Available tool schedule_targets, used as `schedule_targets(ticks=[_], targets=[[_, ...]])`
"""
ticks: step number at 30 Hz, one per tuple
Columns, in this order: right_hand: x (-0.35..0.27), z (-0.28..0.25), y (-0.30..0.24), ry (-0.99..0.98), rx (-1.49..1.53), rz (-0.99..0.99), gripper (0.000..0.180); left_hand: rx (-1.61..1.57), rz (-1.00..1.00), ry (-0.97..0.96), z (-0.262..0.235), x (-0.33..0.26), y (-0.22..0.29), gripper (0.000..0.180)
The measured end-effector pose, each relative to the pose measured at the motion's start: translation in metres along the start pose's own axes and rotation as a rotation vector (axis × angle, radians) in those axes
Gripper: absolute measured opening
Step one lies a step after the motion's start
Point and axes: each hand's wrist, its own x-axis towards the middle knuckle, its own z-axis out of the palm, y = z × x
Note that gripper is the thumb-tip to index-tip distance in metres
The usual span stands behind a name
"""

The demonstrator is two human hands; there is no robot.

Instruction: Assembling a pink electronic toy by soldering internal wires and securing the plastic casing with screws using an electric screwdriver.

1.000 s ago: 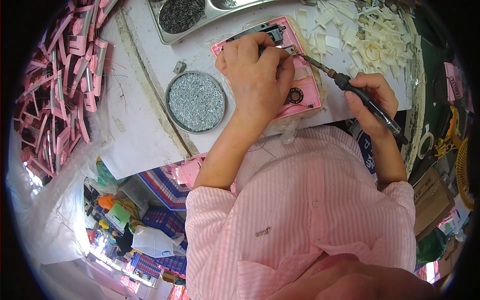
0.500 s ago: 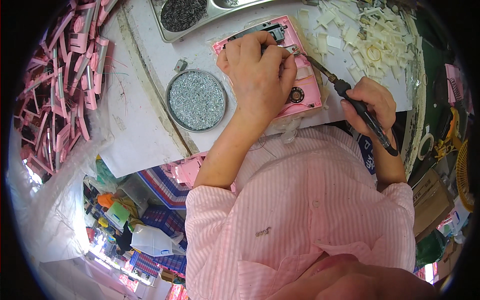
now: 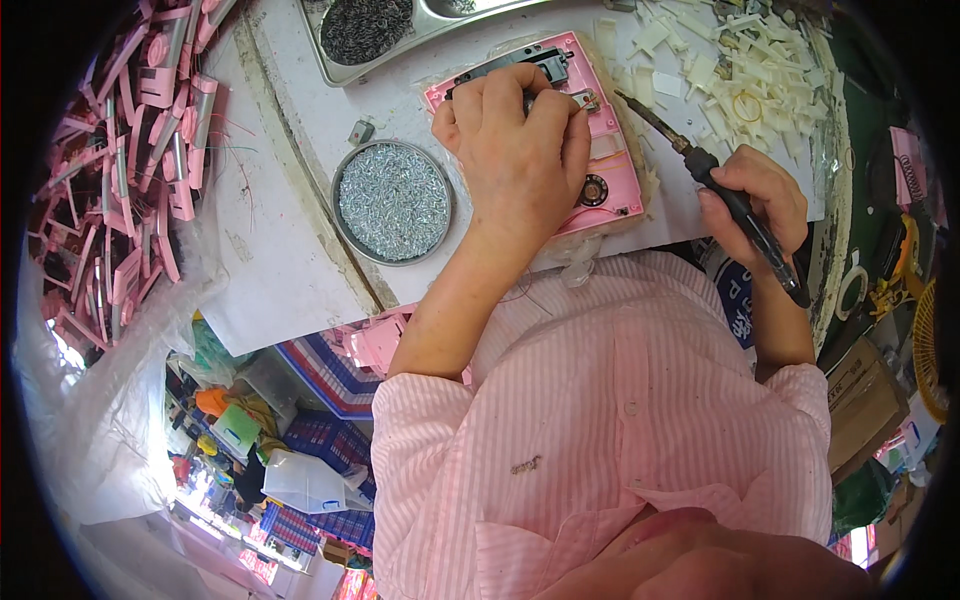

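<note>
Just right of the table's middle lies a pink plastic housing (image 3: 625,185) with dark parts fitted inside, among them a round black part (image 3: 593,190). My left hand (image 3: 520,150) rests over it with fingers bent and pressed together. By its thumb and forefinger shows a small metal piece (image 3: 586,100); what the fingertips grip is mostly hidden. My right hand (image 3: 762,200) is wrapped round the black handle of a soldering iron (image 3: 740,212). The iron's thin tip points up and left, apart from the housing and a little beyond its right edge.
A round dish of small silvery pins (image 3: 393,202) stands left of my left forearm. Behind it sits a metal tray (image 3: 345,70) holding dark small parts. White plastic pieces (image 3: 745,85) lie heaped at the far right, and pink housings (image 3: 130,200) pile up on the left.
My right hand has drawn the soldering iron back to the right, so its tip has left the metal piece by my left fingers. My left hand has barely moved.
</note>
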Motion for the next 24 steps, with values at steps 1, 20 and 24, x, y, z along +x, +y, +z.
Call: schedule_targets(ticks=[1, 20, 24], targets=[[0.001, 0.000, 0.000, 0.003, 0.001, -0.002, 0.031, 0.007, -0.003, -0.007, 0.000, 0.000, 0.000, 0.012], [0.013, 0.010, 0.003, -0.051, 0.013, 0.000, 0.027, 0.086, -0.009, -0.091, -0.003, 0.013, 0.009, 0.008], [0.014, 0.010, 0.003, -0.062, 0.018, 0.006, 0.028, 0.096, -0.010, -0.100, -0.004, 0.014, 0.010, 0.008]])
